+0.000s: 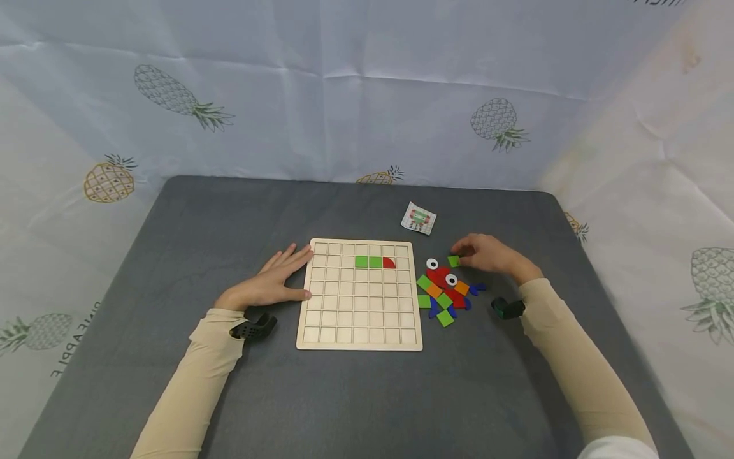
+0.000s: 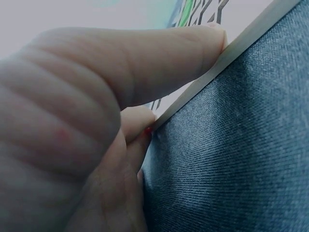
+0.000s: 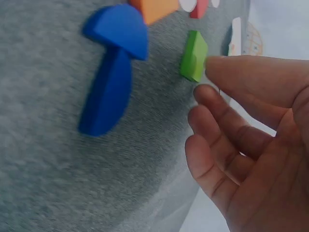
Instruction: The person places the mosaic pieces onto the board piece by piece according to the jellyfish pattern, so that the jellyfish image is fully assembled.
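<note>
My left hand [image 1: 269, 280] rests at the left edge of the wooden grid board [image 1: 360, 319], fingers spread, with the thumb against its rim in the left wrist view. Two green square tiles [image 1: 368, 262] and a red quarter-round tile [image 1: 388, 262] lie in a row in the board's upper cells. On the right, my right hand [image 1: 487, 254] has its thumb and fingertips beside a loose green square tile [image 1: 453, 261]. In the right wrist view the thumb tip is close against this tile [image 3: 194, 55], the fingers loosely bent; whether the thumb touches it is unclear.
A pile of red tiles [image 1: 438, 276], orange, green and blue pieces lies right of the board, with two eye discs [image 1: 432, 263] on it. Blue pieces [image 3: 113, 87] lie near the right hand. A small pattern card [image 1: 419, 218] sits behind on the dark grey table [image 1: 344, 401].
</note>
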A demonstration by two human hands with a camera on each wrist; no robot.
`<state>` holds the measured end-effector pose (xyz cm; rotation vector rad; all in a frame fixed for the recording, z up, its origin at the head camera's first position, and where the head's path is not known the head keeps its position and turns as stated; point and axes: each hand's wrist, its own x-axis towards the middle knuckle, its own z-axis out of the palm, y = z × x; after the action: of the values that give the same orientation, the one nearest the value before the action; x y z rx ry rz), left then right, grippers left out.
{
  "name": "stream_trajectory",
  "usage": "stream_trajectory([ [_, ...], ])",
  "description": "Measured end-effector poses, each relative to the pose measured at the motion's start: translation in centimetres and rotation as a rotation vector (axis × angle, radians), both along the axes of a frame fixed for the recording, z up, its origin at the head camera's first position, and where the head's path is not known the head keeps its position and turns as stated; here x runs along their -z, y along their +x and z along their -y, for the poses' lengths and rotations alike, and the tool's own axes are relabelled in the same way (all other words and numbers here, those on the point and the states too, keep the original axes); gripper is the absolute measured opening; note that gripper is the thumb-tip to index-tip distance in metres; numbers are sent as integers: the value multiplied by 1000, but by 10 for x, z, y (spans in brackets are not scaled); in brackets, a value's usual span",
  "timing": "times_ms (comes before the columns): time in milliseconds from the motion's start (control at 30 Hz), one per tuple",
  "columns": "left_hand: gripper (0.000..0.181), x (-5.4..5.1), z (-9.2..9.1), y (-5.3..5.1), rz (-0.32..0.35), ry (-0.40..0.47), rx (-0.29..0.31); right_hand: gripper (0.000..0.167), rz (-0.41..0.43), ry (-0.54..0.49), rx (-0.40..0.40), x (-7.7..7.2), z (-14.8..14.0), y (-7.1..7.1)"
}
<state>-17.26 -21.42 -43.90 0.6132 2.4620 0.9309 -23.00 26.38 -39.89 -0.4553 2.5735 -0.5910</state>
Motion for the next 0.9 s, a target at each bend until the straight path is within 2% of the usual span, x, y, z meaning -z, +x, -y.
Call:
stream_trajectory([
  [133, 95, 0, -1, 0, -6, -4, 0, 31, -54, 24, -53, 2, 2, 4],
  [233, 95, -1, -1, 1, -10, -9, -3, 28, -70, 16, -54, 2, 3, 5],
  [567, 95, 2, 0, 0, -5, -1, -3, 14, -92, -26, 50, 3, 2, -1],
  [900, 96, 3, 0, -1, -7, -4, -7, 18, -127, -115, 153, -18, 10, -12],
])
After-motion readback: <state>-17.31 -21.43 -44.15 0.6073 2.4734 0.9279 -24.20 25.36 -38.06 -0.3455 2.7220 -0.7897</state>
